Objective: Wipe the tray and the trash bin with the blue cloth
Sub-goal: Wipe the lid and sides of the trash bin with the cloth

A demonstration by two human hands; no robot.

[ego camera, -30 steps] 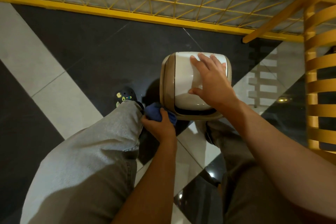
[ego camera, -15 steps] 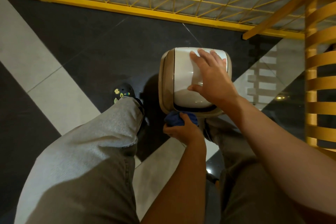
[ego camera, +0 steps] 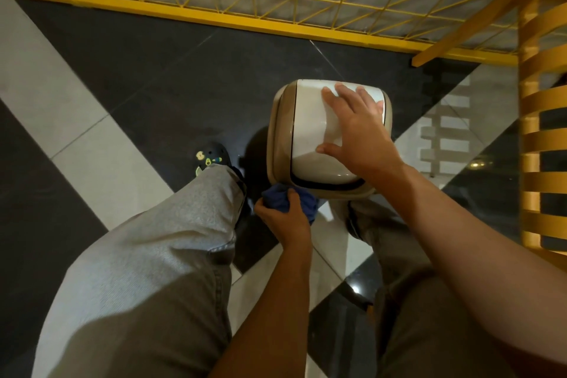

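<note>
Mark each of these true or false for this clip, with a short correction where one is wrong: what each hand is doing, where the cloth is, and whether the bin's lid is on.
1. The left hand grips the blue cloth. True.
2. The right hand lies flat on the white lid of the trash bin. True.
3. The cloth is being rubbed across the top of the lid. False: it is at the bin's near lower edge, below the lid.
4. The bin stands on a table. False: it stands on the tiled floor.
5. The lid has been taken off. False: it is on the bin.
</note>
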